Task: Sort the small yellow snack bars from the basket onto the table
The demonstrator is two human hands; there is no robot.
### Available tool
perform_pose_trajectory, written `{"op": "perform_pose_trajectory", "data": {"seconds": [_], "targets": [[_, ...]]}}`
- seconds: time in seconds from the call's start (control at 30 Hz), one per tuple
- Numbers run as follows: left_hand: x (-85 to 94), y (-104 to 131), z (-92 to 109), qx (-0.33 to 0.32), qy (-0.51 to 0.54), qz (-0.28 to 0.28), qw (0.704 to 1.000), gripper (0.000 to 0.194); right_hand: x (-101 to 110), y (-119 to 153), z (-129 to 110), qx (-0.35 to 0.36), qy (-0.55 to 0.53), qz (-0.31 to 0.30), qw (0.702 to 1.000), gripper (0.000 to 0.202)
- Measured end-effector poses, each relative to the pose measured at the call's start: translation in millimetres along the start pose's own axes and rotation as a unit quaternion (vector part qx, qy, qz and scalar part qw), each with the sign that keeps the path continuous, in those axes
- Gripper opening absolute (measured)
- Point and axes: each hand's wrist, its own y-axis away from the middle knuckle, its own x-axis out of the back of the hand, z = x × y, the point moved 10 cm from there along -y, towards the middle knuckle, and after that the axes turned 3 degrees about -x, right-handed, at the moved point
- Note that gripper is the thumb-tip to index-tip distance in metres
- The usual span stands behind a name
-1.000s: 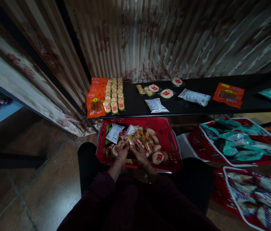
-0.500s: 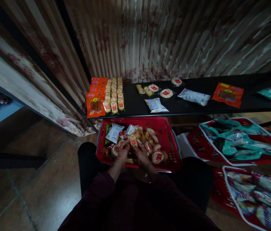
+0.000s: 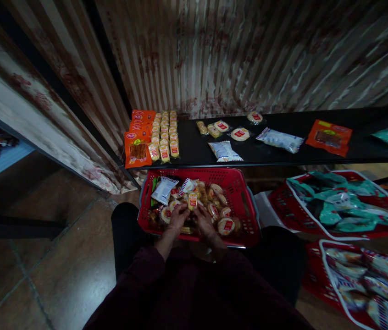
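Over the red basket (image 3: 249, 229), both hands close their fingertips on a small yellow packaged snack (image 3: 192, 201) with a red-and-white label, held upright. My left hand (image 3: 178, 217) grips its left side and my right hand (image 3: 203, 220) its right side. Beneath and around them lie several round wrapped crackers (image 3: 226, 226), more yellow packets, and a white-blue striped snack bag (image 3: 164, 190). The basket sits between my knees, below the front edge of the shelf.
On the black shelf (image 3: 194, 156) stand rows of yellow packets (image 3: 164, 133) beside orange snack bags (image 3: 138, 149). Loose round crackers (image 3: 240, 134), white packets (image 3: 279, 139) and an orange bag (image 3: 329, 137) lie further right. Baskets of green bags (image 3: 348, 204) and striped bags (image 3: 379, 279) stand right.
The view has shifted very slightly. Both hands keep the yellow snack between them, nearly in the same place over the basket.
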Motion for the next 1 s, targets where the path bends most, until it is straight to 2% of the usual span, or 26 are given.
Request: {"op": "perform_pose_trajectory", "data": {"seconds": [0.2,0.57,0.77,1.0], "targets": [[-0.1,-3,-3,-0.01,-0.014,0.0,1.0,0.029,-1,-5,13,-0.011,-0.031,-0.005,0.999,0.056],[0.4,-2,1,-0.01,0.031,0.007,0.999,0.025,-1,-2,14,-0.049,-0.063,-0.007,0.997,0.052],[3.3,-2,3,-0.016,0.032,0.028,0.999,0.023,-13,-1,5,-0.028,-0.063,-0.053,0.996,0.048],[0.2,0,8,-0.014,0.036,0.023,0.999,0.023,-11,0,-5,-0.007,-0.055,-0.04,0.998,0.053]]}}
